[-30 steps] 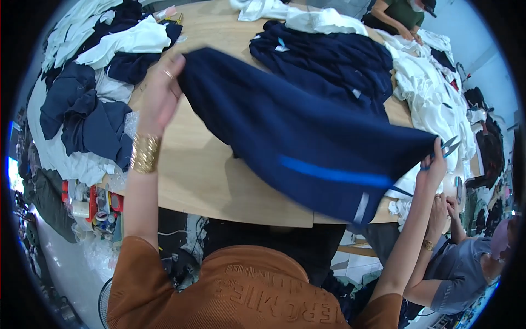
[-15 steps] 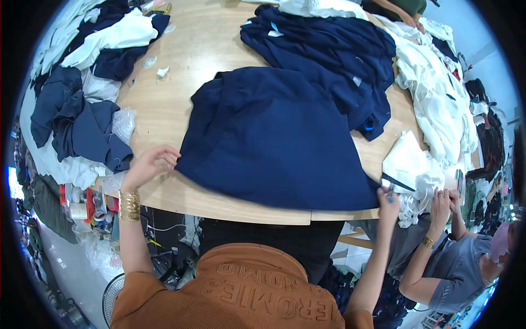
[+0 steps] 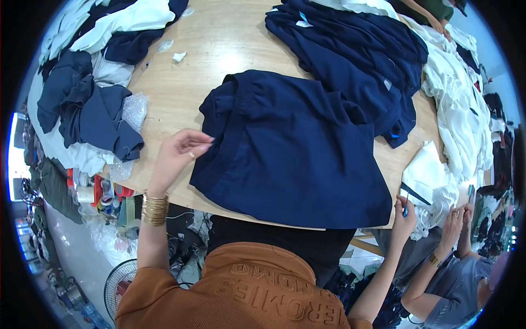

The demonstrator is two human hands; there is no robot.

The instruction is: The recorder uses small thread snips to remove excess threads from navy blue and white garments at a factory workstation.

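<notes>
Navy garment (image 3: 296, 159): it lies spread on the bench (image 3: 161, 107), at the middle of the near edge; its waistband side is turned to the left, and its lower border reaches this edge.
Left hand (image 3: 178, 153): the fingers are loosely bent and released, with nothing visible in them; the tips are at the waistband side, but I cannot tell if they touch the cloth.
Right hand (image 3: 404, 222): the fingers are clenched around blue-handled scissors (image 3: 406, 209), just beside the near right corner of the garment.
White cloth (image 3: 424, 162): it lies near the right hand, toward the near right corner of the bench.
Navy pile (image 3: 361, 49): it meets the far right side of the garment and extends toward the far edge.
Right edge: white clothes (image 3: 455, 98) lie along it; a co-worker's hands (image 3: 452, 225) are close together at its near end.
Left edge: slate-blue cloth (image 3: 82, 104) lies there, with bubble wrap (image 3: 135, 112) beside it.
</notes>
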